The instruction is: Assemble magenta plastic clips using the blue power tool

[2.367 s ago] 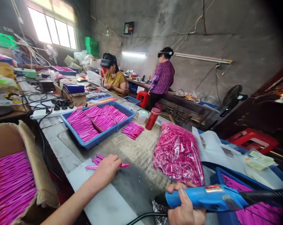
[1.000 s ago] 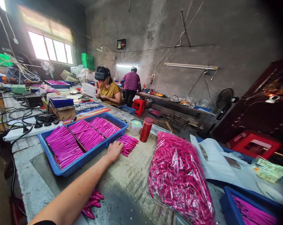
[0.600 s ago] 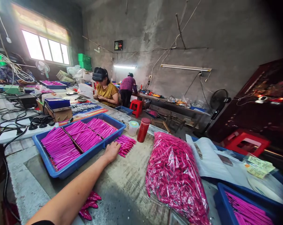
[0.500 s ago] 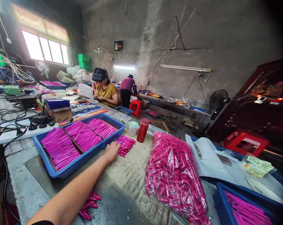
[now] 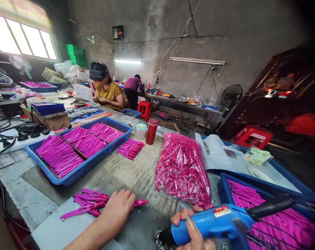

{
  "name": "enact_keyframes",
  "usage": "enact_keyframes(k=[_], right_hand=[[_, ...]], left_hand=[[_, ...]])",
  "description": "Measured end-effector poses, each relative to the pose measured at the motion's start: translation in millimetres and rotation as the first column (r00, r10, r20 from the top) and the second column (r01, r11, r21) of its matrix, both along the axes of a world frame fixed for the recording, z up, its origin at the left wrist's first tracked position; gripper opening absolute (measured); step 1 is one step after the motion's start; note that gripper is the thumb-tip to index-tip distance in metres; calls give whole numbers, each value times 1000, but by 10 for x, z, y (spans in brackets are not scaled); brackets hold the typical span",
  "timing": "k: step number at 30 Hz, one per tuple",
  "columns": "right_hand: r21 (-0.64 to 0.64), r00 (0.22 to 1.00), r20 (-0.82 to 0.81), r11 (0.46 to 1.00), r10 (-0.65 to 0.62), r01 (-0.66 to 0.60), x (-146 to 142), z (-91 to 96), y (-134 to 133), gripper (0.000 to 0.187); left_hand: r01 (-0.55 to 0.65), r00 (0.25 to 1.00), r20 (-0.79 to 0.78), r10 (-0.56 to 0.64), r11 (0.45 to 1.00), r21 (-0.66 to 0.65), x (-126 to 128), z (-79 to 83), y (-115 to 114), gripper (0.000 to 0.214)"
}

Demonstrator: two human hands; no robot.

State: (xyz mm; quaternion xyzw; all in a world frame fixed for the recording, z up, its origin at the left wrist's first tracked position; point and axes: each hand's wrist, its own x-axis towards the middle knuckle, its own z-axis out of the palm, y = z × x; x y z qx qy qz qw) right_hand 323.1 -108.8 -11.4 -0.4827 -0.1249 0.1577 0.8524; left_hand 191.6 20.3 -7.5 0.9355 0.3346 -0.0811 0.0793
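Observation:
My right hand point(image 5: 196, 231) is wrapped round a blue electric screwdriver point(image 5: 212, 222), its black nose pointing left and down at the table's near edge. My left hand point(image 5: 120, 208) lies low over the table, fingers curled down on a glossy pink plier-like tool point(image 5: 141, 202). Only that tool's pointed tip sticks out past the fingers. Beside this hand, on the left, lies a loose pile of similar pink tools point(image 5: 85, 203) with forked legs. Farther back a neat row of them point(image 5: 131, 149) rests on the table.
A blue tray point(image 5: 68, 180) of slim pink pieces stands at left, another blue tray point(image 5: 223, 187) at right. Between them sits a bulging clear bag point(image 5: 182, 170) of pink parts. A red bottle point(image 5: 152, 132) and a small tub point(image 5: 141, 131) stand behind. Two people work farther back.
My left hand has drawn back from the row by the tray to the near pile. My right hand has come into view with the electric screwdriver. The view has shifted down and right.

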Motion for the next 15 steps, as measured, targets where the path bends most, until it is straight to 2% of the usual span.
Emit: enact_keyframes(k=[2,5,9,15], right_hand=[[10,1000,-13,1000,1,-1,-13,27,6,35],[23,1000,-2,1000,-7,7,-7,34,11,37],[31,1000,18,999,-22,21,17,15,11,39],[56,1000,26,998,-13,12,12,35,18,38]], left_hand=[[-7,999,-54,6,1000,-29,-57,-113,-160,19],[-1,996,-87,-2,999,-39,-109,-226,-266,22],[-7,997,-75,2,998,-66,-132,-207,-266,20],[-25,999,24,27,995,-101,-121,-181,-253,14]])
